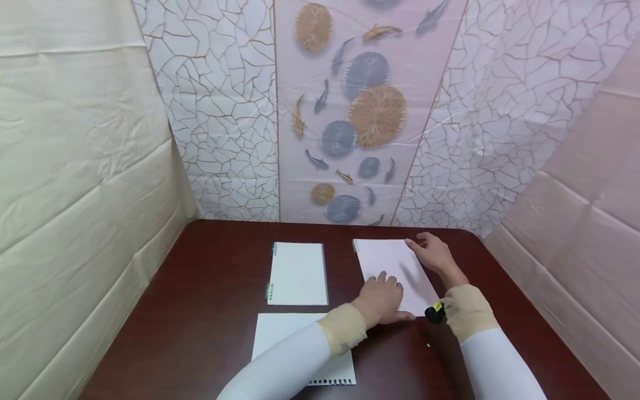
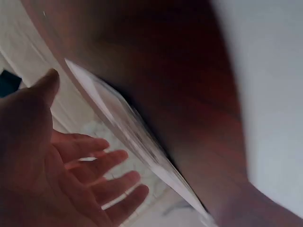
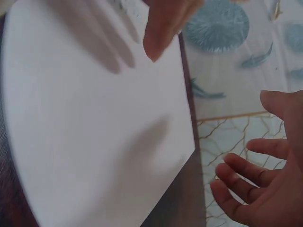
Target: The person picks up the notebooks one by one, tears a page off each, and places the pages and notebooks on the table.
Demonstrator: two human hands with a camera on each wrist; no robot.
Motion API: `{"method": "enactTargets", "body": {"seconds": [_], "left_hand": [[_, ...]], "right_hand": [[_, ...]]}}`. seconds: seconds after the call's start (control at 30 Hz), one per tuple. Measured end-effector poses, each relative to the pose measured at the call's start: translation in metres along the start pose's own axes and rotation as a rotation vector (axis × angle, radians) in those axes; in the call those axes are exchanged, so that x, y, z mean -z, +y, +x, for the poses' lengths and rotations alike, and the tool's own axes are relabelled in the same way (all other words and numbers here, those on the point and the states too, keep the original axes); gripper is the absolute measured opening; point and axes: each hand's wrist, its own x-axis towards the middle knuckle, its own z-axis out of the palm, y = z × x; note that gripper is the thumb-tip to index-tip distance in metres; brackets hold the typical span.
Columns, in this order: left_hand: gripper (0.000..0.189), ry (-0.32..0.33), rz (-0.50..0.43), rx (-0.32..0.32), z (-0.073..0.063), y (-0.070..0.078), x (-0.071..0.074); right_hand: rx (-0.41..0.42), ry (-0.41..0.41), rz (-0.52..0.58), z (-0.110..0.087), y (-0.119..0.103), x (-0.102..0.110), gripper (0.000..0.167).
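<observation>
A white spiral notebook (image 1: 387, 255) lies at the back right of the table, its blank page (image 3: 85, 127) filling much of the right wrist view. My left hand (image 1: 381, 300) hovers at the notebook's near left part, fingers spread. In the left wrist view those fingers (image 2: 111, 165) are loosely extended beside the notebook's edge (image 2: 128, 120), with a gap between. By the far right corner, my right hand (image 1: 434, 253) is raised with relaxed fingers. The right wrist view shows nothing in its grasp, and both hands cast shadows on the page.
A second white notebook (image 1: 297, 272), with rings on its left side, lies left of the first. Nearer me is another white pad (image 1: 270, 330) with holes along its near edge, partly under my left sleeve (image 1: 285, 355). Fabric walls (image 1: 225, 111) surround the dark red table (image 1: 200, 311).
</observation>
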Motion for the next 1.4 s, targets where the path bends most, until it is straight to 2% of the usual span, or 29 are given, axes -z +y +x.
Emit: {"method": "enactTargets", "body": {"seconds": [0.13, 0.3, 0.4, 0.53, 0.73, 0.97, 1.07, 1.17, 1.23, 1.33, 1.4], "left_hand": [[0.062, 0.032, 0.025, 0.046, 0.007, 0.017, -0.003], [0.047, 0.001, 0.054, 0.07, 0.015, 0.024, -0.009], [0.041, -0.009, 0.065, 0.047, 0.017, 0.026, -0.01], [0.035, 0.004, 0.09, 0.0, 0.013, 0.027, -0.005], [0.031, 0.027, 0.117, -0.039, 0.013, 0.028, -0.004], [0.031, 0.045, 0.134, -0.111, 0.019, 0.025, -0.008], [0.036, 0.061, 0.132, -0.136, 0.021, 0.022, -0.011], [0.044, 0.084, 0.102, -0.129, 0.023, 0.022, -0.014], [0.05, 0.096, 0.084, -0.11, 0.023, 0.023, -0.016], [0.06, 0.111, 0.069, -0.064, 0.024, 0.026, -0.016], [0.064, 0.116, 0.067, -0.032, 0.026, 0.029, -0.015]], "right_hand": [[-0.046, -0.058, 0.009, -0.002, 0.009, -0.001, 0.07], [-0.141, -0.128, 0.079, -0.005, 0.021, -0.003, 0.063], [-0.198, -0.152, 0.114, -0.006, 0.027, -0.002, 0.058], [-0.263, -0.163, 0.148, -0.006, 0.028, -0.004, 0.046], [-0.363, -0.192, 0.136, -0.007, 0.022, -0.003, 0.041], [-0.398, -0.238, 0.176, -0.01, 0.029, 0.0, 0.039], [-0.416, -0.249, 0.22, -0.012, 0.032, 0.002, 0.049], [-0.413, -0.256, 0.253, -0.014, 0.034, 0.005, 0.057], [-0.394, -0.25, 0.259, -0.015, 0.036, 0.006, 0.05], [-0.349, -0.228, 0.271, -0.014, 0.04, 0.008, 0.027], [-0.314, -0.212, 0.262, -0.015, 0.043, 0.008, 0.021]]}}
